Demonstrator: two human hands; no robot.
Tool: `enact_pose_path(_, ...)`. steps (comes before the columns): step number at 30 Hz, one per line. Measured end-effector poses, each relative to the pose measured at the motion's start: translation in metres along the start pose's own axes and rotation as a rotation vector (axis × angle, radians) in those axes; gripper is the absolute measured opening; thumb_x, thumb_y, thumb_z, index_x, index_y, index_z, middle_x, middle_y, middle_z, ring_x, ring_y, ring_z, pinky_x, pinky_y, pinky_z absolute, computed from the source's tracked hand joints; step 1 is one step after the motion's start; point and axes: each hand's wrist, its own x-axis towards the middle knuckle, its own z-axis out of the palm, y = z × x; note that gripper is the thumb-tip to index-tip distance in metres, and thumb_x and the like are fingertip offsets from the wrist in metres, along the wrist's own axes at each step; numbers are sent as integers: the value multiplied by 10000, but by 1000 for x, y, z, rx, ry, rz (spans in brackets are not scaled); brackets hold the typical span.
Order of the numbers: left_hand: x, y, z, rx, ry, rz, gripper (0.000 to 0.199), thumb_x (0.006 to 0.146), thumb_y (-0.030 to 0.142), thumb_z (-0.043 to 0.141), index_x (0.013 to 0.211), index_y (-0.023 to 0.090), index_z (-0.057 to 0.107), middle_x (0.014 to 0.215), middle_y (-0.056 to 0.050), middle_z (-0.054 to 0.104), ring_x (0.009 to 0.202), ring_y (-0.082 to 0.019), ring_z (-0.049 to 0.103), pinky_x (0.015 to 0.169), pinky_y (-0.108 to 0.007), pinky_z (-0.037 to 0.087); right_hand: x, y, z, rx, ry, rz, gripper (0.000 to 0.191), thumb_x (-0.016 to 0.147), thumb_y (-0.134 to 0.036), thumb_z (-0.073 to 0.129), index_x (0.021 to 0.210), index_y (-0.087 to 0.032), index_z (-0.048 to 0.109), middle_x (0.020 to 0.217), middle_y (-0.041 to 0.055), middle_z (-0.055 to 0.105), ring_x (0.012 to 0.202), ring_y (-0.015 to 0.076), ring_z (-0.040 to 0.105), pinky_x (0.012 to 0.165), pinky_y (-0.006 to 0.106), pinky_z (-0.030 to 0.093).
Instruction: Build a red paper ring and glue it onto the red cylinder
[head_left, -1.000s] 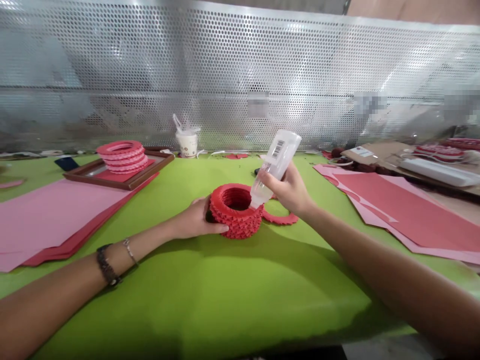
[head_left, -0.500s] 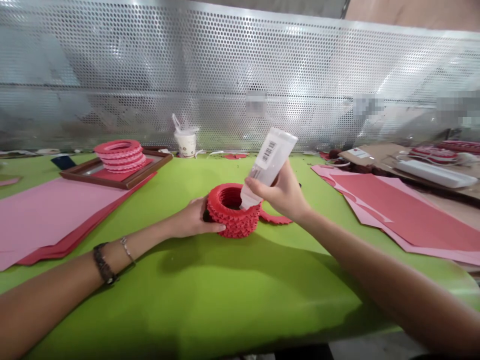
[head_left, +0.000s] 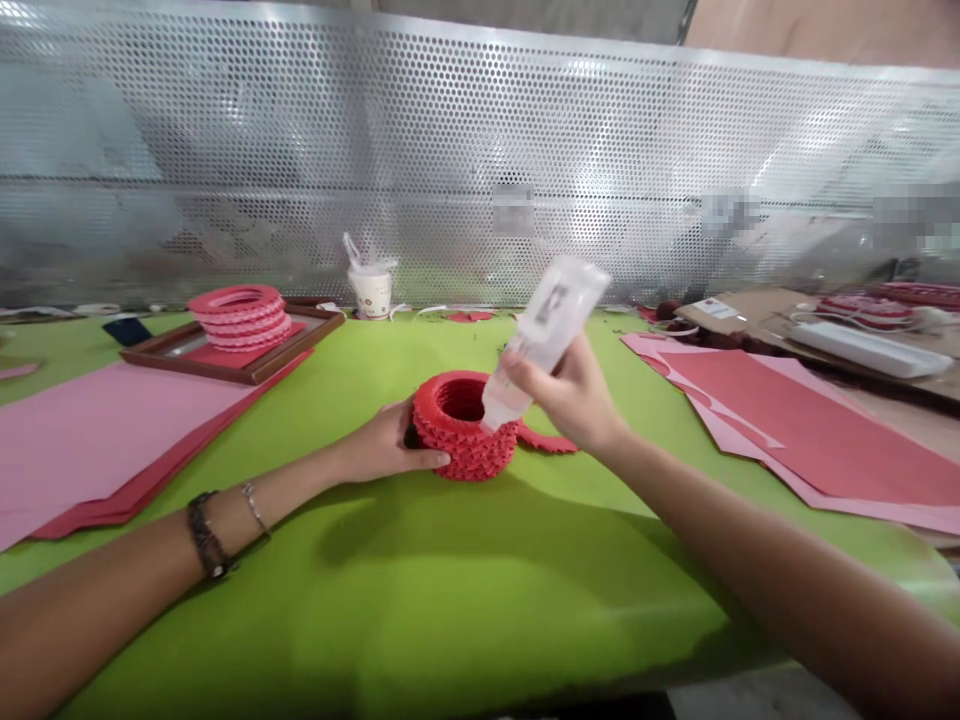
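A stack of red, jagged-edged paper rings [head_left: 469, 455] stands on the green table [head_left: 420, 590] in front of me. My left hand [head_left: 386, 445] is closed round its left side, the thumb along the front and the fingers behind out of sight. A clear squeeze bottle [head_left: 551, 320] with a barcode label is gripped in my right hand [head_left: 574, 395]. It is tilted, its narrow tip down at the right part of the stack's top ring; whether the tip touches cannot be made out. Just right of the stack lies a loose red ring [head_left: 547, 440], partly hidden.
On the left, a brown tray [head_left: 259, 370] bears a stack of pink and red rings [head_left: 244, 325], beside pink paper sheets [head_left: 82, 430]. A paper cup [head_left: 371, 292] stands near the perforated metal screen [head_left: 450, 120]. Red and pink sheets [head_left: 810, 420] and a white power strip [head_left: 874, 345] lie right.
The bottle's tip has moved from the inner rim of the stack to the front right of the top ring, and its base has swung to the right. My left hand stays on the stack.
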Motion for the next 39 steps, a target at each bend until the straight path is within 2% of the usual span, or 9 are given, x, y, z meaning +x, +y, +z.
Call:
enact_pose_path(2, 0, 1, 0, 21, -3, 9, 713, 712, 500, 634, 1312, 211, 380, 1335, -118, 471, 1220, -303, 437, 1018, -486, 357, 0, 3, 2, 0, -71, 38, 339, 661, -365, 669, 871, -223, 444, 803, 12, 593, 748, 182, 600, 634, 356, 534)
enact_pose_path(8, 0, 3, 0, 33, 25, 28, 725, 713, 494, 634, 1318, 198, 365, 1341, -131, 458, 1236, -299, 416, 1029, -485, 339, 16, 17, -12, -37, -31, 4, 350, 642, -357, 680, 865, -237, 439, 792, -2, 577, 743, 182, 591, 623, 353, 527)
enact_pose_path(13, -1, 1, 1, 36, 41, -16, 750, 704, 478, 647, 1331, 203, 340, 1353, -128, 441, 1237, -300, 411, 1050, -489, 310, 25, 16, -24, -5, 106, 24, 348, 624, -352, 694, 834, -239, 440, 781, -7, 574, 714, 162, 580, 594, 320, 521)
enact_pose_path(17, -1, -1, -1, -31, 12, -25, 818, 673, 455, 680, 1354, 218, 293, 1362, -123, 430, 1254, -304, 390, 1057, -488, 297, 26, 17, -28, 19, 177, 85, 340, 673, -451, 656, 846, -239, 455, 778, -6, 572, 608, 121, 536, 465, 255, 458)
enact_pose_path(21, -3, -1, -8, -86, -103, 37, 933, 627, 406, 719, 1388, 214, 214, 1407, -128, 366, 1286, -313, 341, 1068, -483, 274, 25, 18, -26, 30, 132, 168, 392, 664, -527, 649, 842, -227, 468, 729, -5, 563, 537, 104, 494, 408, 242, 410)
enact_pose_path(24, -7, -1, -13, -71, -187, 33, 856, 674, 376, 676, 1387, 213, 232, 1395, -99, 397, 1308, -306, 306, 1084, -459, 250, 22, 14, -23, 35, 104, 160, 425, 642, -543, 666, 842, -222, 473, 735, -1, 566, 561, 116, 515, 415, 247, 418)
enact_pose_path(28, -12, -1, -16, -41, -147, -68, 751, 735, 424, 602, 1378, 229, 267, 1389, -88, 411, 1314, -307, 296, 1077, -454, 270, 19, 6, -20, 28, 60, 131, 404, 638, -527, 681, 806, -198, 516, 696, -4, 557, 570, 110, 515, 443, 244, 417)
enact_pose_path(34, -10, 7, -5, -120, -148, -31, 1031, 597, 564, 701, 1411, 232, 162, 1440, -129, 316, 1320, -327, 280, 1086, -480, 236, 18, 7, -19, 41, 57, 200, 443, 630, -568, 669, 831, -197, 534, 718, 7, 588, 582, 110, 526, 447, 233, 409)
enact_pose_path(39, -7, 7, 2, -126, -81, -33, 903, 665, 489, 687, 1388, 228, 213, 1423, -127, 345, 1295, -296, 335, 1079, -486, 261, 12, 1, -17, 103, -16, 207, 479, 658, -609, 619, 894, -200, 535, 841, 55, 638, 686, 154, 598, 485, 252, 463)
